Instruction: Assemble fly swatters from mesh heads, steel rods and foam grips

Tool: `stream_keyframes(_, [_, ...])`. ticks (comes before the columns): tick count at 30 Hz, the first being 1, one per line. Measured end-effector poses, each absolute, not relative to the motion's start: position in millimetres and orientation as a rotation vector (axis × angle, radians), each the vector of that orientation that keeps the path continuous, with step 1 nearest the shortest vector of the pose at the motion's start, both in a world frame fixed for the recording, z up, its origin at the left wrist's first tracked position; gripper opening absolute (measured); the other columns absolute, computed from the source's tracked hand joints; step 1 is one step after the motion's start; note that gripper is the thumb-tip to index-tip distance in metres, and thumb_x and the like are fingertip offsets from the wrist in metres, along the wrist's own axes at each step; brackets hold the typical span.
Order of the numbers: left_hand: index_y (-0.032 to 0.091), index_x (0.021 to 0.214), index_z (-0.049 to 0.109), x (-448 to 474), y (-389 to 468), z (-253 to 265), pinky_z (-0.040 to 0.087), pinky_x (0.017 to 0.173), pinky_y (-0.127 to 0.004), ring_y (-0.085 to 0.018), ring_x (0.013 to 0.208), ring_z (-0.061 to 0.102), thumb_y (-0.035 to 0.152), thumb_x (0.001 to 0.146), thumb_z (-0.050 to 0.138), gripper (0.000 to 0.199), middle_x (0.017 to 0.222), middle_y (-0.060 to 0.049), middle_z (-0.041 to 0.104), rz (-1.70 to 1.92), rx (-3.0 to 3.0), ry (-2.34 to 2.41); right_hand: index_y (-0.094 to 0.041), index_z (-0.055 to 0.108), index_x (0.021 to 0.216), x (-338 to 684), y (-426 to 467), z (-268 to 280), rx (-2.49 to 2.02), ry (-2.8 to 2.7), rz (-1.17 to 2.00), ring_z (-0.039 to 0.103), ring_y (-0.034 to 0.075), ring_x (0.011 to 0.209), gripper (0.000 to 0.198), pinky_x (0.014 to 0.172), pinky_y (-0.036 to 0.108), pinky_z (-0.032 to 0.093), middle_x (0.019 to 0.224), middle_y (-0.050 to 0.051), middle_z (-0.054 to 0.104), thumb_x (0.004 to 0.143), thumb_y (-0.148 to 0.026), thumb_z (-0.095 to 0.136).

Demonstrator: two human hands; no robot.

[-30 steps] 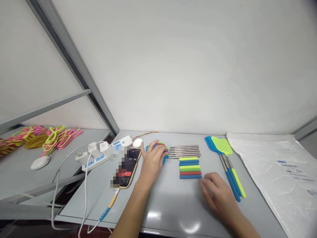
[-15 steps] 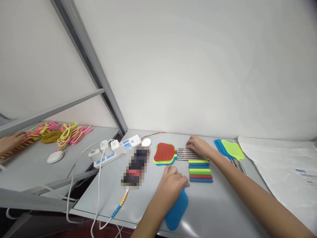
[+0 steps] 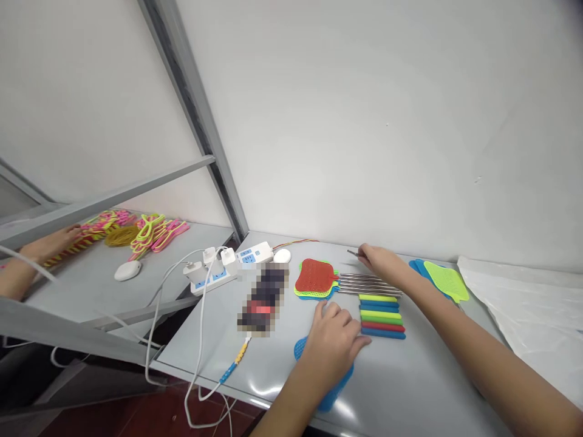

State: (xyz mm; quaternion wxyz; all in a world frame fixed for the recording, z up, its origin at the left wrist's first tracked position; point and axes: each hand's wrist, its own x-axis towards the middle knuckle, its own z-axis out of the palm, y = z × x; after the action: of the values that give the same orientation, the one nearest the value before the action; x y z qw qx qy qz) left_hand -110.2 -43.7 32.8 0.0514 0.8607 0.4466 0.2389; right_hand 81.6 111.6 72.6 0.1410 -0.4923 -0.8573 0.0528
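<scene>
My left hand (image 3: 334, 340) is over a blue fly swatter head (image 3: 334, 394) near the table's front edge, its fingers curled and covering the head's middle. The perforated blue plastic shows to the left of the hand and below it. Near the wall, my right hand (image 3: 376, 261) pinches a thin metal rod (image 3: 352, 252), whose tip points left; the rest is hidden by the hand. Just below lie several metal rods (image 3: 368, 283) side by side, joined to a stack of fly swatter heads topped by a red one (image 3: 314, 276). Several coloured grips (image 3: 381, 317) lie in a row in front.
Blue and lime fly swatters (image 3: 446, 280) and a white plastic sheet (image 3: 514, 303) lie at right. A power strip (image 3: 214, 282), blurred phone (image 3: 264, 300) and cables are at left. Beyond the metal frame, another person's hand (image 3: 57, 240) touches coloured cords (image 3: 155, 233).
My right hand has lifted slightly off the rods toward the wall, now with a metal rod in its fingers. My left hand has shifted over the blue swatter head. The view has turned slightly left.
</scene>
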Motion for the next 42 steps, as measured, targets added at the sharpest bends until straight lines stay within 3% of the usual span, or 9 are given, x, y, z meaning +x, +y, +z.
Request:
stream_keyframes(3, [0.020, 0.089, 0.059, -107, -59, 29, 0.039, 0.083, -0.041, -0.021, 0.086, 0.048, 0.042, 0.087, 0.061, 0.022, 0.087, -0.004, 0.058, 0.698, 2.590, 1.282, -0.017, 0.054, 0.107, 90, 79, 92, -1.346, -2.345, 0.016, 0.057, 0.022, 0.096, 0.023, 0.084, 0.035, 0.043, 0.103, 0.012, 0.063, 0.097, -0.027, 0.036])
stream_keyframes(5, [0.020, 0.087, 0.058, -112, -66, 25, 0.039, 0.082, -0.040, -0.021, 0.087, 0.048, 0.041, 0.084, 0.064, 0.022, 0.088, -0.003, 0.058, 0.670, 2.617, 1.223, -0.019, 0.052, 0.107, 98, 49, 98, -1.290, -2.210, -0.084, 0.055, 0.023, 0.099, 0.019, 0.086, 0.037, 0.043, 0.103, 0.011, 0.061, 0.095, -0.025, 0.038])
stream_keyframes(8, [0.019, 0.082, 0.057, -127, -67, 23, 0.038, 0.084, -0.040, -0.020, 0.086, 0.049, 0.033, 0.087, 0.062, 0.015, 0.087, -0.003, 0.057, 0.633, 2.674, 1.200, -0.021, 0.052, 0.098, 109, 2, 91, -1.066, -1.864, -0.233, 0.055, 0.019, 0.078, 0.014, 0.068, 0.032, 0.047, 0.083, 0.004, 0.059, 0.085, -0.017, 0.054])
stream_keyframes(11, [0.019, 0.082, 0.059, -141, -58, 28, 0.038, 0.082, -0.037, -0.019, 0.087, 0.049, 0.024, 0.091, 0.055, 0.011, 0.086, -0.003, 0.057, 0.594, 2.703, 1.169, -0.021, 0.054, 0.094, 113, -36, 69, -1.000, -1.716, -0.206, 0.049, 0.014, 0.061, 0.020, 0.052, 0.025, 0.041, 0.072, -0.001, 0.054, 0.079, -0.009, 0.058])
stream_keyframes(17, [0.021, 0.089, 0.060, -120, -51, 39, 0.038, 0.076, -0.036, -0.020, 0.088, 0.050, 0.027, 0.094, 0.049, 0.013, 0.090, -0.003, 0.058, 0.625, 2.639, 1.261, -0.020, 0.055, 0.079, 106, -78, 26, -0.934, -1.561, -0.194, 0.043, 0.012, 0.055, 0.016, 0.048, 0.026, 0.033, 0.063, -0.001, 0.047, 0.081, -0.004, 0.051])
stream_keyframes(27, [0.023, 0.104, 0.057, -75, -62, 18, 0.041, 0.076, -0.035, -0.023, 0.092, 0.050, 0.025, 0.091, 0.053, 0.014, 0.096, -0.005, 0.052, 0.760, 2.418, 1.600, -0.020, 0.046, 0.068, 91, -105, 14, -0.807, -1.596, -0.060, 0.037, 0.014, 0.054, 0.019, 0.051, 0.029, 0.025, 0.059, -0.001, 0.038, 0.087, -0.023, 0.048])
stream_keyframes(35, [0.025, 0.108, 0.059, -77, -63, 17, 0.039, 0.075, -0.035, -0.022, 0.090, 0.047, 0.022, 0.091, 0.052, 0.019, 0.096, -0.004, 0.050, 0.713, 2.505, 1.654, -0.020, 0.045, 0.066, 93, -102, 10, -0.766, -1.393, 0.083, 0.036, 0.014, 0.055, 0.024, 0.052, 0.029, 0.022, 0.060, -0.001, 0.036, 0.090, -0.024, 0.047])
stream_keyframes(39, [0.027, 0.111, 0.058, -76, -64, 19, 0.039, 0.075, -0.036, -0.023, 0.093, 0.046, 0.024, 0.091, 0.053, 0.021, 0.101, -0.005, 0.051, 0.703, 2.543, 1.665, -0.021, 0.040, 0.067, 94, -100, 12, -0.757, -1.104, 0.156, 0.035, 0.013, 0.055, 0.030, 0.051, 0.029, 0.025, 0.060, -0.003, 0.031, 0.096, -0.024, 0.034])
stream_keyframes(42, [0.026, 0.107, 0.059, -76, -64, 19, 0.039, 0.074, -0.036, -0.023, 0.093, 0.046, 0.025, 0.090, 0.054, 0.018, 0.102, -0.005, 0.052, 0.693, 2.575, 1.667, -0.022, 0.038, 0.065, 99, -96, 15, -0.732, -0.943, 0.178, 0.033, 0.013, 0.053, 0.039, 0.049, 0.028, 0.025, 0.059, -0.004, 0.027, 0.100, -0.035, 0.024])
